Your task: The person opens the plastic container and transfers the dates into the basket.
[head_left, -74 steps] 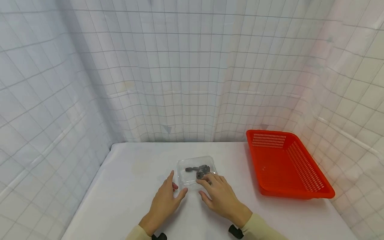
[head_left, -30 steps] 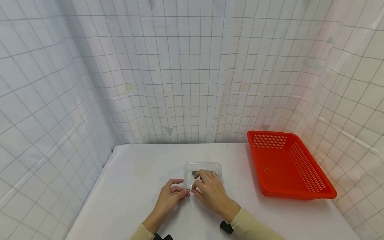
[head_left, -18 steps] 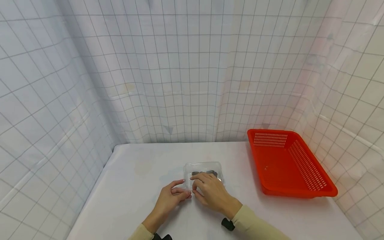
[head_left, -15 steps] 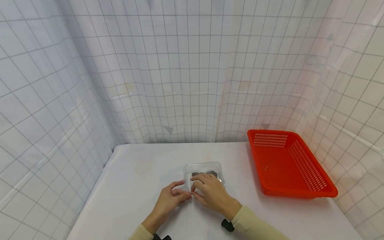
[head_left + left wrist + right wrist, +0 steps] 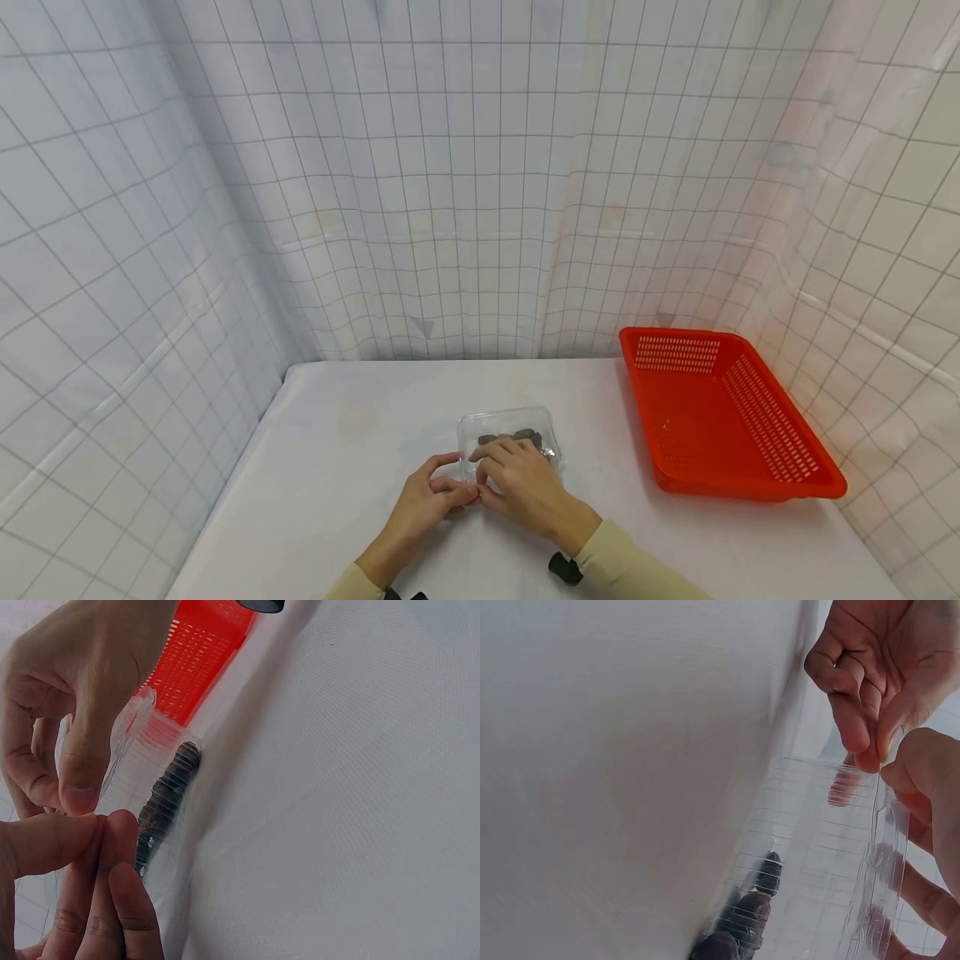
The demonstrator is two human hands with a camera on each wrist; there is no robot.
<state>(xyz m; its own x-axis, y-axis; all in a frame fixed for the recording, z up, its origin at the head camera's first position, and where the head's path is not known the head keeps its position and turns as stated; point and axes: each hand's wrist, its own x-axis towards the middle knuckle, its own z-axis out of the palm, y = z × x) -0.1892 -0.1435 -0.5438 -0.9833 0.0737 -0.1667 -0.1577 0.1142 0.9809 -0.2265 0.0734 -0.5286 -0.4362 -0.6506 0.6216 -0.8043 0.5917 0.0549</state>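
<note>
A clear plastic clamshell box (image 5: 470, 429) lies on the white table, several dark, rounded pieces (image 5: 744, 915) inside it. At its near-left corner, the thumb and finger of my left hand (image 5: 420, 504) pinch the rim. My right hand (image 5: 528, 493) pinches the same corner from the other side, its thumb and fingertip right against the left hand's. Its other fingers curve over the box top and hide part of the contents in the head view. The right wrist view shows the ribbed side wall and the flat rim between both hands' fingertips.
A red perforated plastic basket (image 5: 697, 417) stands at the table's right side. White grid-patterned curtains (image 5: 450, 183) hang behind the table and on both sides. A black wrist mount (image 5: 565, 569) sits at the right sleeve.
Both hands have come together at the near-left corner; earlier they were apart, with the right over the dark pieces. The box shifted slightly right and nearer. Lately the fingertips moved only a little.
</note>
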